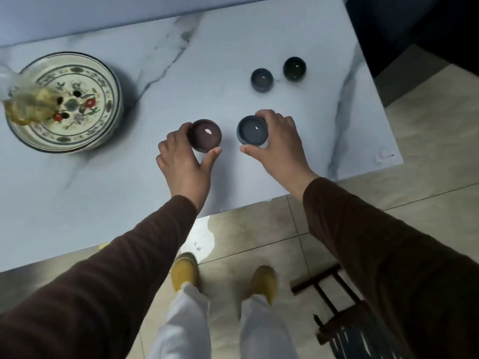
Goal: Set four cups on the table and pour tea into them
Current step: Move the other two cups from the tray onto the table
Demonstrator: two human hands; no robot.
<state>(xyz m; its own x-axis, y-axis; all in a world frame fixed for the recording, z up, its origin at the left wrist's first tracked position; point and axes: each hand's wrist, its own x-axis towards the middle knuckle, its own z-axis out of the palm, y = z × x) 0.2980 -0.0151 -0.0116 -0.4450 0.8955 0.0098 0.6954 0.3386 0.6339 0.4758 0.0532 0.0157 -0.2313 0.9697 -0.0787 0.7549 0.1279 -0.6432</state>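
My left hand (182,161) grips a dark purple-brown cup (206,134) on the white marble table (103,182). Just to its right, my right hand (280,149) grips a grey-blue cup (252,130). Both cups stand upright near the table's middle. Farther back on the right stand a grey cup (261,79) and a dark green cup (294,68), side by side and untouched. At the far left, a glass pitcher of yellowish tea (28,104) rests on a floral perforated tea tray (85,99); it is blurred and partly cut off.
The table's front edge runs diagonally just below my wrists, and its right edge lies past the two far cups. A dark wooden stool (337,307) stands on the tiled floor at the lower right. My yellow shoes (185,270) are below the table edge.
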